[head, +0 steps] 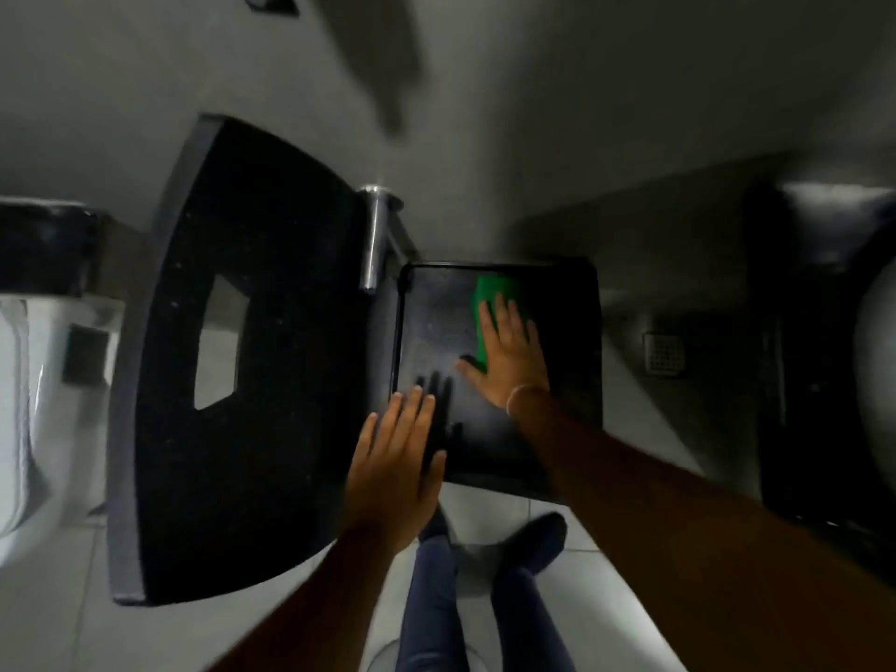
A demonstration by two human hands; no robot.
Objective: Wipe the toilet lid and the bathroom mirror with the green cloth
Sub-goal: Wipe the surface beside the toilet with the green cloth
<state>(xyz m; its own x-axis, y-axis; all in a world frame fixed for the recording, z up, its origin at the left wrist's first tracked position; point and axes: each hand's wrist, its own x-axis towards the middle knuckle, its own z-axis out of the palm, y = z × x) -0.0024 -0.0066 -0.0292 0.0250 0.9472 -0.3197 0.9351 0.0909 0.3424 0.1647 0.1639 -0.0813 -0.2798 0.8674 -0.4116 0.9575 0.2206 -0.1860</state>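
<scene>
A glossy black square lid (436,322) with rounded corners lies flat in the middle of the view. The green cloth (487,303) rests on its far right part. My right hand (509,361) presses flat on the cloth and covers its near half. My left hand (397,463) lies flat on the lid's near left edge, fingers apart and holding nothing. Its dark reflection shows in the lid's surface. No mirror can be made out in this dim, blurred view.
A large black slab (281,332) with an angular opening stands left of the lid, and a chrome cylinder (371,235) sits between them. A white fixture (29,405) is at far left. A floor drain (664,354) and a dark fixture (814,356) are on the right. My legs (431,599) stand below.
</scene>
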